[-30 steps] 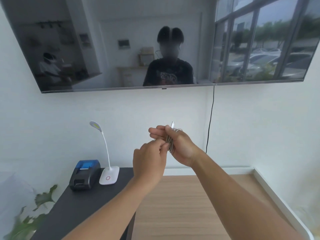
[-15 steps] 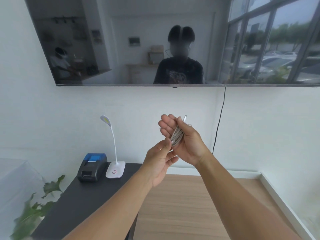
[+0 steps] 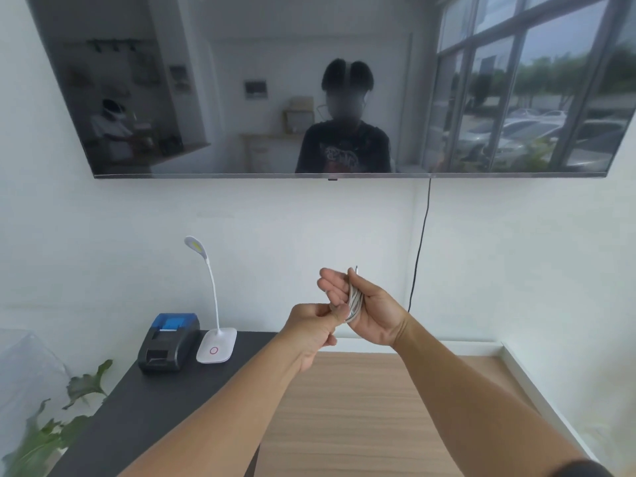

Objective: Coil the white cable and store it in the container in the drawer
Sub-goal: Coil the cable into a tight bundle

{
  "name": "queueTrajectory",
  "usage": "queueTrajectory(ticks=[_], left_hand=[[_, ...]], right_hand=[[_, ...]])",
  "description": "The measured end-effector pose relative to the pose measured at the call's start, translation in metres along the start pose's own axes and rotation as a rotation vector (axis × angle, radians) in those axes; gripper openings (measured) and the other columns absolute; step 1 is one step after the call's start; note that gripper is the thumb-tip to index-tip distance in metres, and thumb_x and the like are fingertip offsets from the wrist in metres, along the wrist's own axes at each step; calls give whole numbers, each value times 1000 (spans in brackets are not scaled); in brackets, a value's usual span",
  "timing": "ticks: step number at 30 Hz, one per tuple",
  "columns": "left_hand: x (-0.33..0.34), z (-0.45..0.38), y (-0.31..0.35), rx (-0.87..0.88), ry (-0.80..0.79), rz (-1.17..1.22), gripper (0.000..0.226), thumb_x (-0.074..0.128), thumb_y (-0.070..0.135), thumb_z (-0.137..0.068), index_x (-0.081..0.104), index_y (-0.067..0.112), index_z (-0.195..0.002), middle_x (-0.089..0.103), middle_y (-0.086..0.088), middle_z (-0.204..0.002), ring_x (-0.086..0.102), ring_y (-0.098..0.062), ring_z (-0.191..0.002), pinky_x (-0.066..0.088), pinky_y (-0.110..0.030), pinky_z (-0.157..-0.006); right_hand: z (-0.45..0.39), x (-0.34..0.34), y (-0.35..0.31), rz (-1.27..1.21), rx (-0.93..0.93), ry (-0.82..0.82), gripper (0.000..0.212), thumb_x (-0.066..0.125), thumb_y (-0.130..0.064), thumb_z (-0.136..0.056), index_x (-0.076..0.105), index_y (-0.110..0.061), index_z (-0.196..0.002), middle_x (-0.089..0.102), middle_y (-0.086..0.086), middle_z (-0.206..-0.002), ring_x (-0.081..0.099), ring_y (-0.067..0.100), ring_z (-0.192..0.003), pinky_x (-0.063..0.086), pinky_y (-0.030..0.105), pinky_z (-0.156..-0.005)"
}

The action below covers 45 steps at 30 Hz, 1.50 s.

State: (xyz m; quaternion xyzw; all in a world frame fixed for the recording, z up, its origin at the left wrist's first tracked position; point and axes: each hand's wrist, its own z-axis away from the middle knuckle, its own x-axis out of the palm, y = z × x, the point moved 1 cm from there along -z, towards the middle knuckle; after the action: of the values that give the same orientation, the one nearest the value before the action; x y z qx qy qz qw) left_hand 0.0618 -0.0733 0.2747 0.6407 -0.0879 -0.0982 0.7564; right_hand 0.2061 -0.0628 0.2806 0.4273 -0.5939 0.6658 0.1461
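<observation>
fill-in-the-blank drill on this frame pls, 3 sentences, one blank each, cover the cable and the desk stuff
1. The coiled white cable lies in the palm of the ____ hand, while the left hand pinches at the bundle's lower end.
2. On the black desk, the white desk lamp stands directly to the ____ of the black and blue printer.
3. A thin black cord hangs down the wall from the ____ mounted above.

Missing words: right; right; TV
</observation>
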Motion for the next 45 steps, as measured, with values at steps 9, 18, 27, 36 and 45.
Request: queueTrajectory(ticks=[9, 18, 27, 36, 45], left_hand=[[-22, -1, 30, 81, -571, 286, 35, 57, 17, -90, 68, 5, -121, 64, -9, -108, 60, -20, -92, 53, -37, -78], [-32, -6, 92, 227, -627, -55, 32, 55, 39, -101, 74, 14, -106, 69, -1, -87, 62, -21, -93, 55, -40, -91], [-22, 3, 79, 220, -600, -289, 32, 72, 32, -92, 70, 15, -119, 68, -4, -94, 71, -19, -88, 54, -41, -100], [-3, 11, 100, 209, -564, -204, 19, 62, 26, -100, 52, 11, -105, 64, -13, -67, 68, -34, -81, 55, -35, -79], [-1, 14, 108, 450, -268, -348, 14, 59, 20, -99, 54, 7, -98, 63, -18, -105, 71, -19, -81, 63, -33, -71]], right_hand=[[10, 39, -32, 277, -20, -204, 33, 33, -25, -109, 58, -15, -89, 32, -12, -54, 29, 5, -45, 33, 18, -47], [19, 54, -44, 603, 118, -397, 32, 33, -21, -109, 54, -16, -86, 36, -14, -49, 22, 7, -40, 35, 16, -46], [28, 27, -42, 842, 319, -410, 21, 46, -22, -106, 57, -13, -91, 43, -13, -53, 33, 8, -46, 32, 24, -52], [26, 37, -68, 872, 301, -349, 40, 36, -15, -105, 74, -11, -92, 76, 1, -74, 65, 16, -70, 47, 28, -72], [32, 31, -74, 800, 87, -101, 22, 60, -26, -99, 70, -8, -94, 62, -3, -68, 54, 7, -56, 45, 19, -60]])
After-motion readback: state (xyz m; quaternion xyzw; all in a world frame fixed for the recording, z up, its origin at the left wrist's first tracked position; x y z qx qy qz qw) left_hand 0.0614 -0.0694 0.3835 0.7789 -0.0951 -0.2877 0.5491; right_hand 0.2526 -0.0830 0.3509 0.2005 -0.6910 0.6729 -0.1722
